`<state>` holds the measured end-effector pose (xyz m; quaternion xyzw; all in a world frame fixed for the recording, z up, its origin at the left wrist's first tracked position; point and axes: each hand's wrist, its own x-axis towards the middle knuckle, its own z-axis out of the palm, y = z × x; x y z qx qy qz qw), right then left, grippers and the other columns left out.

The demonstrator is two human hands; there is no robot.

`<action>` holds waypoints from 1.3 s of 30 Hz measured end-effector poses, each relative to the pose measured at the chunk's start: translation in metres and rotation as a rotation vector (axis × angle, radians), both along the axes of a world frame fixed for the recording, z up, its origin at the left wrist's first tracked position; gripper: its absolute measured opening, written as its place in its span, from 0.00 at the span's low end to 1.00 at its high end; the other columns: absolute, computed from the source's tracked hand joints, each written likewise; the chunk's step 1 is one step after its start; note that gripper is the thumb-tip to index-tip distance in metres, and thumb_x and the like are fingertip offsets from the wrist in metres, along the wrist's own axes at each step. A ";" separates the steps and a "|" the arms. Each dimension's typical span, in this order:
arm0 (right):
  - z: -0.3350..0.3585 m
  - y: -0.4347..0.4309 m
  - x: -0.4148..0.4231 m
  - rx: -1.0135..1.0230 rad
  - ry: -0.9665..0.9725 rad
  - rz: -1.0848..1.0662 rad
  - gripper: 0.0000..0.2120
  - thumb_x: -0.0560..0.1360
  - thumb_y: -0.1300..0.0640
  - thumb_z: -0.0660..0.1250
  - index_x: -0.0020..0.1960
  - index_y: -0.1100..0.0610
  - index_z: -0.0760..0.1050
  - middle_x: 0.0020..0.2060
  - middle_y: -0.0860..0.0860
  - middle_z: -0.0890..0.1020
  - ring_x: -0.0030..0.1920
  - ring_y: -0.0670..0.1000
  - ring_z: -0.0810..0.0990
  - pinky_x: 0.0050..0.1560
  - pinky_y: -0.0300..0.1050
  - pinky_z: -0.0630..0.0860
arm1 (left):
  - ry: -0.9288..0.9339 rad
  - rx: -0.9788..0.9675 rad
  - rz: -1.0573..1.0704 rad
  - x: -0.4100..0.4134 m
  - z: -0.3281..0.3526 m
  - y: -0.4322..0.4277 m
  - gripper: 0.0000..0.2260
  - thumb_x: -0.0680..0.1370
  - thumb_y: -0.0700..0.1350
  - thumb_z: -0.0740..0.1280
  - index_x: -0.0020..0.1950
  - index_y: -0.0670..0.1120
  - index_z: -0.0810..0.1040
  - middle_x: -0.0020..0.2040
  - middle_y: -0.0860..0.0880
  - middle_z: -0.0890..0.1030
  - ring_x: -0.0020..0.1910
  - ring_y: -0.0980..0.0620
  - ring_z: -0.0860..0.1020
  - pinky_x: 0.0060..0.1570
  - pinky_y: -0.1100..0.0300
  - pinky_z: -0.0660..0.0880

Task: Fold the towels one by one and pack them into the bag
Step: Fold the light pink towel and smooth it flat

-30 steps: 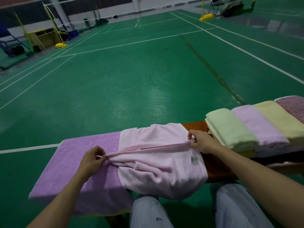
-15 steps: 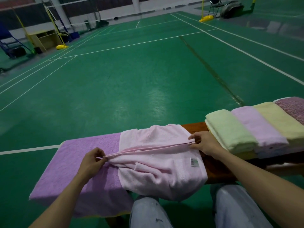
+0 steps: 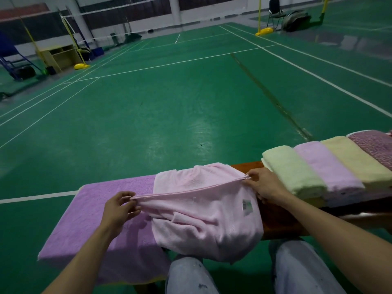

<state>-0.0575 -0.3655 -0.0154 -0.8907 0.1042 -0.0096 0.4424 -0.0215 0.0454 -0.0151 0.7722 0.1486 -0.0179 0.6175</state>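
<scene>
Left grip (image 3: pixel 118 211) pinches one end of the upper hem of the pink towel (image 3: pixel 203 221), right grip (image 3: pixel 265 184) pinches the other end; hem taut between them, raised just above the cloth. Pink towel lies rumpled on the counter (image 3: pixel 275 221), overlapping the right edge of a flat purple towel (image 3: pixel 93 219), near side hanging over the counter edge, white label (image 3: pixel 247 205) facing up. Four folded towels (image 3: pixel 326 170) sit in a row just right of the right grip, green one nearest
</scene>
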 end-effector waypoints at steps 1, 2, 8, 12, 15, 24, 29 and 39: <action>0.003 0.002 0.000 0.108 0.000 -0.028 0.04 0.77 0.58 0.70 0.46 0.59 0.79 0.26 0.51 0.77 0.18 0.50 0.69 0.19 0.41 0.67 | 0.028 -0.095 0.021 0.001 0.000 -0.003 0.07 0.79 0.31 0.61 0.54 0.37 0.75 0.47 0.38 0.78 0.40 0.43 0.79 0.32 0.60 0.81; 0.009 0.003 -0.001 0.236 0.003 -0.065 0.04 0.78 0.60 0.68 0.47 0.61 0.77 0.24 0.52 0.74 0.18 0.49 0.68 0.19 0.39 0.66 | 0.050 -0.181 0.037 0.003 0.001 -0.007 0.07 0.79 0.31 0.61 0.55 0.36 0.75 0.46 0.38 0.79 0.42 0.44 0.79 0.32 0.62 0.81; 0.037 0.001 0.008 0.694 0.037 -0.174 0.07 0.79 0.64 0.66 0.54 0.66 0.73 0.27 0.56 0.76 0.21 0.49 0.75 0.21 0.39 0.74 | 0.088 -0.437 0.047 0.020 0.008 -0.031 0.05 0.81 0.33 0.59 0.50 0.39 0.73 0.46 0.37 0.80 0.43 0.44 0.80 0.38 0.57 0.82; 0.037 -0.005 0.035 0.890 0.008 -0.231 0.07 0.77 0.67 0.66 0.55 0.67 0.72 0.27 0.57 0.82 0.25 0.49 0.82 0.25 0.37 0.78 | 0.028 -0.447 0.066 0.046 0.003 -0.049 0.06 0.81 0.33 0.59 0.48 0.40 0.73 0.45 0.38 0.78 0.40 0.43 0.80 0.36 0.57 0.82; 0.034 -0.019 0.065 0.874 -0.039 -0.281 0.08 0.77 0.68 0.67 0.55 0.67 0.72 0.27 0.58 0.82 0.26 0.51 0.82 0.26 0.38 0.79 | -0.023 -0.397 0.051 0.077 -0.002 -0.058 0.06 0.81 0.33 0.59 0.50 0.38 0.75 0.42 0.39 0.79 0.32 0.50 0.82 0.33 0.61 0.81; 0.036 -0.059 0.182 0.610 -0.132 -0.257 0.05 0.77 0.69 0.66 0.47 0.62 0.72 0.37 0.58 0.81 0.26 0.46 0.82 0.29 0.38 0.80 | -0.105 -0.455 0.048 0.196 -0.011 -0.106 0.07 0.80 0.32 0.61 0.45 0.40 0.75 0.33 0.44 0.82 0.28 0.53 0.81 0.33 0.61 0.81; 0.035 -0.076 0.230 0.570 -0.189 -0.246 0.09 0.77 0.72 0.64 0.44 0.60 0.70 0.40 0.57 0.79 0.28 0.46 0.83 0.32 0.37 0.81 | -0.150 -0.501 0.071 0.244 -0.012 -0.124 0.08 0.80 0.32 0.61 0.43 0.43 0.74 0.37 0.44 0.80 0.32 0.53 0.80 0.36 0.63 0.80; -0.007 -0.073 0.213 0.537 -0.121 -0.254 0.04 0.78 0.71 0.63 0.50 0.65 0.71 0.38 0.59 0.78 0.26 0.46 0.81 0.30 0.36 0.80 | -0.090 -0.471 0.074 0.232 -0.036 -0.117 0.06 0.79 0.32 0.63 0.45 0.41 0.75 0.44 0.41 0.79 0.43 0.48 0.80 0.46 0.59 0.81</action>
